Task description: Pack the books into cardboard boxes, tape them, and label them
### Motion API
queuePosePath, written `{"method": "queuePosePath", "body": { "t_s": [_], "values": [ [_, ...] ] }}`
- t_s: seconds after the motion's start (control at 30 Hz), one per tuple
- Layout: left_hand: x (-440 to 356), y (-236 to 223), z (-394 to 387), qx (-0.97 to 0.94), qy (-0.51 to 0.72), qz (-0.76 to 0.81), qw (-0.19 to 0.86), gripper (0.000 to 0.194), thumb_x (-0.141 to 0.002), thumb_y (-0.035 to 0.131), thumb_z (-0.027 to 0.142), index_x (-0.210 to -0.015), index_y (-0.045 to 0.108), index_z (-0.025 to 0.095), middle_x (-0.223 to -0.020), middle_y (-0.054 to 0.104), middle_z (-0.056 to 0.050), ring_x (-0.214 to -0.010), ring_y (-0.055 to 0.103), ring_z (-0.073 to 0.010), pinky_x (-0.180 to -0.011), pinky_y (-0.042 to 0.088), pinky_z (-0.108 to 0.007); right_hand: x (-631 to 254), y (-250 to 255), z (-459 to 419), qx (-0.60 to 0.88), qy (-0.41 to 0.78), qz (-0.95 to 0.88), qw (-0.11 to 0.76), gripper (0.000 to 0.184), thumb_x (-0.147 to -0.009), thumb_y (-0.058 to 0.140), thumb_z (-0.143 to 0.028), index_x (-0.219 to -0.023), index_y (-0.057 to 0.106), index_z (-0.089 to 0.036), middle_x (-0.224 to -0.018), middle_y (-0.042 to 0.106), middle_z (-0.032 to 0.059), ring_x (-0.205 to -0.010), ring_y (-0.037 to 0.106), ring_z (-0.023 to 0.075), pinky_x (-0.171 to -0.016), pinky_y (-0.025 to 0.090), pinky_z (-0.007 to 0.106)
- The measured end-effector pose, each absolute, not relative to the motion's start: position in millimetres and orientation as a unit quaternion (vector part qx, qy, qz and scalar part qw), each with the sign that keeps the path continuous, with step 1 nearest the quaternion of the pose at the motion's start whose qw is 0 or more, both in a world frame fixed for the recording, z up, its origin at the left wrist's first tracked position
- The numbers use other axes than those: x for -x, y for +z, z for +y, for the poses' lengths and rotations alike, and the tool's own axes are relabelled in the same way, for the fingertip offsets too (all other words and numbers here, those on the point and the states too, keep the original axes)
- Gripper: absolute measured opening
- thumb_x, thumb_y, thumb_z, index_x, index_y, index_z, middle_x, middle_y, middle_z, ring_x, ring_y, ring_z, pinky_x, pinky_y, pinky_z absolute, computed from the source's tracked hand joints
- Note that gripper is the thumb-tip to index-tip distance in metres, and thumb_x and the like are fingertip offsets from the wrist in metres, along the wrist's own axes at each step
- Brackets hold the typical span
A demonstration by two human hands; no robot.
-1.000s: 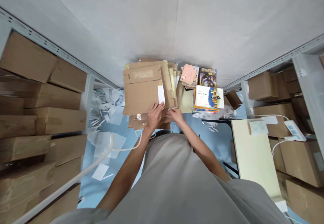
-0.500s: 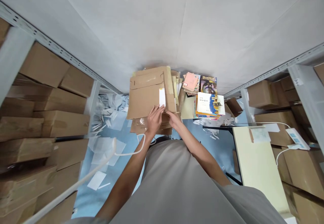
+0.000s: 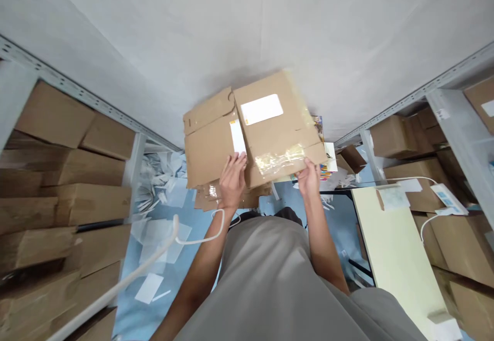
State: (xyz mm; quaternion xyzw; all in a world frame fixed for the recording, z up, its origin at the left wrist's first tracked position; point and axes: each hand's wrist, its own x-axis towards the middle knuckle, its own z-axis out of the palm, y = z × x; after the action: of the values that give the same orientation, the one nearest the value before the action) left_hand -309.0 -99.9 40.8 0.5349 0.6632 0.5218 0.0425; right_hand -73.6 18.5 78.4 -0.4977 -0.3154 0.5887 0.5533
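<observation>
A flattened cardboard box lies spread before me, its left panel (image 3: pixel 206 150) and raised right panel (image 3: pixel 278 132) meeting near the middle; whether they are joined there I cannot tell. Each bears a white label, and shiny clear tape (image 3: pixel 280 160) runs along the right panel's lower part. My left hand (image 3: pixel 232 179) rests open on the left panel, fingers stretched out just below its narrow label (image 3: pixel 237 136). With fingers and thumb pinched, my right hand (image 3: pixel 310 176) holds the right panel by its lower right edge. More flattened cardboard (image 3: pixel 206 197) shows underneath.
Books (image 3: pixel 330 158) are partly covered behind the right panel. Shelves of cartons flank both sides, with stacked boxes (image 3: pixel 102 202) at left. A pale table (image 3: pixel 397 258) stands at right with a power strip (image 3: pixel 450 199) beyond it. A white tubular arm (image 3: pixel 127 279) crosses the lower left.
My right hand has moved from beside my left hand out to the right, bringing up the cardboard panel, which now covers most of the books. My left hand stays by the narrow label.
</observation>
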Motion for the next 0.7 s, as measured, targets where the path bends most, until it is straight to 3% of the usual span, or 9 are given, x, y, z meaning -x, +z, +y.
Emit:
{"method": "queuePosePath", "body": {
  "t_s": [0.2,0.33,0.47,0.6,0.7],
  "values": [
    [272,-38,-79,-0.555,0.361,0.717,0.217,0.047,-0.118,0.044,0.04,-0.143,0.077,0.02,-0.143,0.083,-0.021,-0.155,0.068,-0.0403,-0.134,0.05,-0.071,-45,105,-10,0.541,0.432,-0.342,0.635,0.052,-0.083,0.09,-0.06,-0.123,0.078,-0.029,-0.126,0.085,0.0079,-0.117,0.08,0.0246,-0.096,0.068,0.04],
    [233,-10,-34,-0.556,0.447,0.665,0.221,0.06,-0.121,0.045,0.055,-0.166,0.061,0.017,-0.166,0.069,-0.023,-0.161,0.062,-0.0357,-0.141,0.045,-0.059,-125,108,-53,0.578,0.307,-0.304,0.692,0.052,-0.086,0.089,-0.068,-0.115,0.081,-0.026,-0.126,0.084,0.008,-0.123,0.077,0.0244,-0.112,0.062,0.041],
    [147,30,41,-0.619,0.489,0.537,0.298,0.078,-0.117,0.056,0.068,-0.178,0.047,0.02,-0.183,0.052,-0.019,-0.174,0.046,-0.032,-0.148,0.033,-0.049,-200,101,-115,0.631,0.196,-0.254,0.707,0.052,-0.085,0.09,-0.071,-0.107,0.079,-0.025,-0.114,0.084,0.0048,-0.114,0.075,0.0224,-0.107,0.06,0.038],
    [16,26,86,-0.648,0.425,0.443,0.451,0.087,-0.111,0.061,0.079,-0.176,0.049,0.023,-0.177,0.058,-0.02,-0.172,0.05,-0.0349,-0.144,0.041,-0.053,-263,89,-179,0.668,0.148,-0.219,0.696,0.054,-0.086,0.089,-0.073,-0.108,0.078,-0.025,-0.11,0.083,0.0049,-0.108,0.076,0.0221,-0.101,0.061,0.036],
    [-85,16,92,-0.667,0.367,0.362,0.537,0.084,-0.113,0.057,0.078,-0.176,0.049,0.024,-0.171,0.065,-0.02,-0.165,0.06,-0.0352,-0.137,0.05,-0.055,-314,80,-215,0.678,0.11,-0.19,0.702,0.054,-0.09,0.086,-0.074,-0.111,0.079,-0.025,-0.111,0.084,0.0051,-0.108,0.077,0.0222,-0.105,0.061,0.038]
  ]
}}
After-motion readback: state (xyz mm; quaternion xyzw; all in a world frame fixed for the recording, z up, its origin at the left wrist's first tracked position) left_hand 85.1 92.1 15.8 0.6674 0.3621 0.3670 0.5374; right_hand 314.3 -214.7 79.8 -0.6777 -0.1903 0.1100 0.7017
